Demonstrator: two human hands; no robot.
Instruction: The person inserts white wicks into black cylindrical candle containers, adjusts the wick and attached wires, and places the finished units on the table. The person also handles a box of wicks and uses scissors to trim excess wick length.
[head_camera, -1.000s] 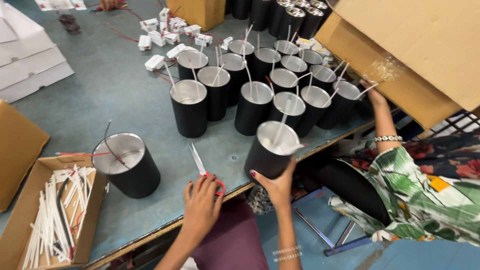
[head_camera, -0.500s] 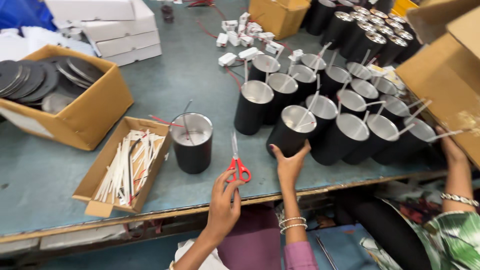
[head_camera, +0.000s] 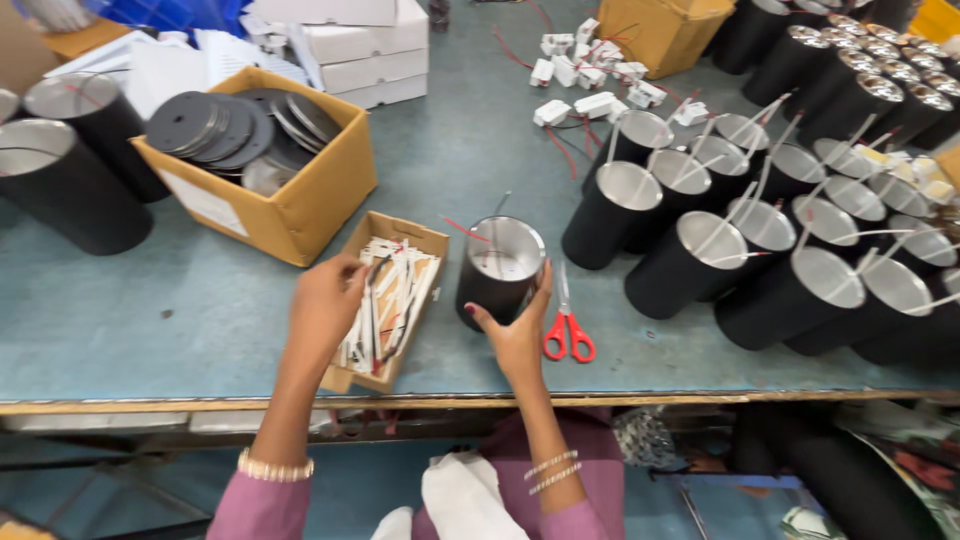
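the right hand (head_camera: 515, 330) is wrapped around the near side of a black cylinder (head_camera: 497, 270) with a silvery inner top, thumb on one flank and fingers on the other, holding it upright on the tabletop (head_camera: 150, 320). the left hand (head_camera: 325, 300) is down in a small shallow cardboard box (head_camera: 392, 295) just to the left of that cylinder, its fingers closed in a pinch on what looks like one of the white sleeved wires (head_camera: 395, 290) lying in it; exactly how many it has is too small to tell. red-handled scissors (head_camera: 567, 330) lie just to the right of the right hand, not touched. a bigger cardboard box of dark discs (head_camera: 235, 130) sits beyond the left hand, and a crowd of finished-looking black cylinders with wires sticking up (head_camera: 760, 240) stands well off to the right of the right hand. to do this step well, i judge it best to draw out a single wire cleanly, lifting it along its length so the others do not tangle or spill, while the right hand keeps the cylinder steady and level with its open top facing up. the thin wire already poking from the top is easy to bend, so the grip belongs low on the wall.
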